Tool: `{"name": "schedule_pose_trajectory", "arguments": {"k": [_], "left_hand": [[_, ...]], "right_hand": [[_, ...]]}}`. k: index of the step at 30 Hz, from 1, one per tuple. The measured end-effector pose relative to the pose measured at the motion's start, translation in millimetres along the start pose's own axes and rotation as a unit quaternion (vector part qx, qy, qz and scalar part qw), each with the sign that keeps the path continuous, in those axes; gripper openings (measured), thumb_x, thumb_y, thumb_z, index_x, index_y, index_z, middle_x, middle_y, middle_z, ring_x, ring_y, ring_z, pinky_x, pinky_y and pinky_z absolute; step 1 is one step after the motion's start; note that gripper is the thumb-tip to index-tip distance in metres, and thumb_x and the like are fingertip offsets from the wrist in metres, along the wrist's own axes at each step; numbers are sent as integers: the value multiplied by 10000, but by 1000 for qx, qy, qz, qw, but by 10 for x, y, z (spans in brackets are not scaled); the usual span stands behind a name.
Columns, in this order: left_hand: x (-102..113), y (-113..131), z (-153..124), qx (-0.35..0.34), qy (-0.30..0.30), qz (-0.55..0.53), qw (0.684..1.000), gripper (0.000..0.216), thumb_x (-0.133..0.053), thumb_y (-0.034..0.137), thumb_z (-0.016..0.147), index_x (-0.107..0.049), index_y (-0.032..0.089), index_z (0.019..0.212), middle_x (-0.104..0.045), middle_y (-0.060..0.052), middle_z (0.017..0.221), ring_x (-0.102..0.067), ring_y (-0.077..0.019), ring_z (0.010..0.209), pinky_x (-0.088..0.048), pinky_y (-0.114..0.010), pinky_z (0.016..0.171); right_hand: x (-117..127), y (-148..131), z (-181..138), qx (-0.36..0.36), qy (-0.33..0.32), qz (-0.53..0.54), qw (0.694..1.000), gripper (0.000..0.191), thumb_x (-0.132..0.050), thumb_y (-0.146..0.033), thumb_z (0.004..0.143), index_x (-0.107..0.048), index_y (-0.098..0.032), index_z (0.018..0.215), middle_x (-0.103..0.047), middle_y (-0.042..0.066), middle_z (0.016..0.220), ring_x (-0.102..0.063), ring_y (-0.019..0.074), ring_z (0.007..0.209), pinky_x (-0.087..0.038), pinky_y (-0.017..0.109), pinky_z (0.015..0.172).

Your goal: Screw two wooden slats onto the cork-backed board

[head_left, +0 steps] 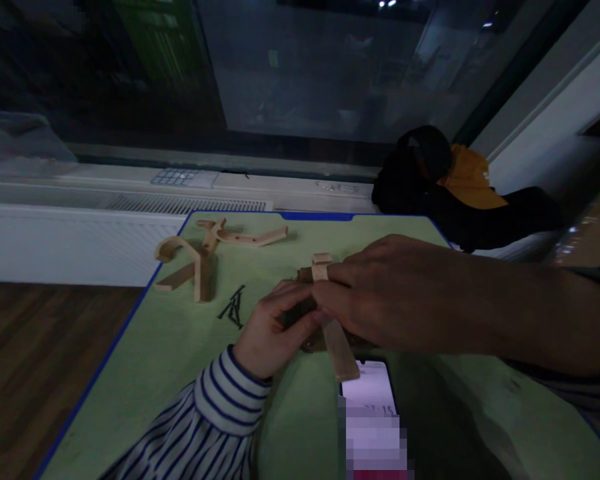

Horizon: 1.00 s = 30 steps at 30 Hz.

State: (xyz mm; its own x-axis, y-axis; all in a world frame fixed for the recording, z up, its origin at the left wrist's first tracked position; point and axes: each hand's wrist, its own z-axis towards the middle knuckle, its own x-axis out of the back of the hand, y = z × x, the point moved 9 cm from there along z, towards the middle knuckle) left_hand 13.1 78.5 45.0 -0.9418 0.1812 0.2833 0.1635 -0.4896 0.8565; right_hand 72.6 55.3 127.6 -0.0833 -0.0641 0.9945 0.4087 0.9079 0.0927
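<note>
In the middle of the table, my left hand is closed, its thumb pressed to the side of a pale wooden hook piece. My right hand reaches in from the right, its fingers wrapped over the middle of the same piece. The far end of the piece bends back in a small lip; its flat end points toward me. Under both hands lies a darker brown object, mostly covered, whose kind I cannot make out. Several dark screws lie loose to the left of my left hand.
Several wooden pieces, including a curved hook and a long strip, lie at the table's far left. A lit phone rests near me. Beyond the blue-edged table are a radiator and dark bags with an orange cap.
</note>
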Motion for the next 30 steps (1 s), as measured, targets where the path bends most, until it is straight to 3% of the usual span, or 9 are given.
{"name": "schedule_pose_trajectory", "arguments": {"k": [6,10,14,20,24,27,30], "left_hand": [[71,-158,-61,32,16,57,998,281,-550,132,802,-638,181,1064,-677,-92,986,-609,-215,928,-495,-402,834],[-41,-209,-99,45,-20,123,991,320,-511,117,819,-611,146,1122,-658,-106,1041,-577,-225,982,-479,-428,867],[-71,-199,-125,59,-24,142,988,327,-523,116,819,-604,141,1134,-650,-98,1049,-561,-221,992,-481,-422,872],[-69,-144,-124,51,1,136,989,271,-567,123,805,-643,176,1060,-651,-79,1010,-564,-222,963,-487,-427,853],[-114,-55,-85,17,23,92,995,216,-687,220,751,-684,200,966,-642,-70,978,-567,-228,939,-497,-410,817],[-179,-31,-36,8,13,78,997,145,-662,204,779,-706,208,917,-652,-56,914,-566,-217,899,-492,-398,794],[-218,-65,-5,22,-6,69,997,145,-618,161,810,-721,221,892,-654,-50,878,-561,-210,876,-486,-398,796]], "right_hand": [[-93,29,10,10,-15,-8,1000,152,-505,-214,872,-504,-169,1017,-649,10,842,-538,137,593,-263,310,472],[-201,158,-87,-54,-60,24,996,201,-478,-226,881,-475,-144,1064,-653,26,863,-542,123,584,-298,284,480],[-125,174,-159,-125,-4,-4,992,178,-452,-148,842,-502,-160,1012,-610,-21,635,-444,93,395,-239,266,412],[-105,173,-221,-206,30,-19,978,165,-434,-117,754,-504,-163,896,-599,-1,542,-430,104,340,-188,254,382],[-133,189,-221,-214,12,-29,976,134,-457,-137,766,-504,-180,884,-594,-8,532,-466,127,354,-174,269,391],[-128,211,-227,-217,8,-47,975,98,-490,-152,784,-514,-177,876,-549,-27,491,-436,124,345,-171,268,389],[-113,194,-246,-190,13,-15,982,229,-490,-216,848,-504,-148,1066,-627,-1,650,-510,121,447,-260,252,408]]}}
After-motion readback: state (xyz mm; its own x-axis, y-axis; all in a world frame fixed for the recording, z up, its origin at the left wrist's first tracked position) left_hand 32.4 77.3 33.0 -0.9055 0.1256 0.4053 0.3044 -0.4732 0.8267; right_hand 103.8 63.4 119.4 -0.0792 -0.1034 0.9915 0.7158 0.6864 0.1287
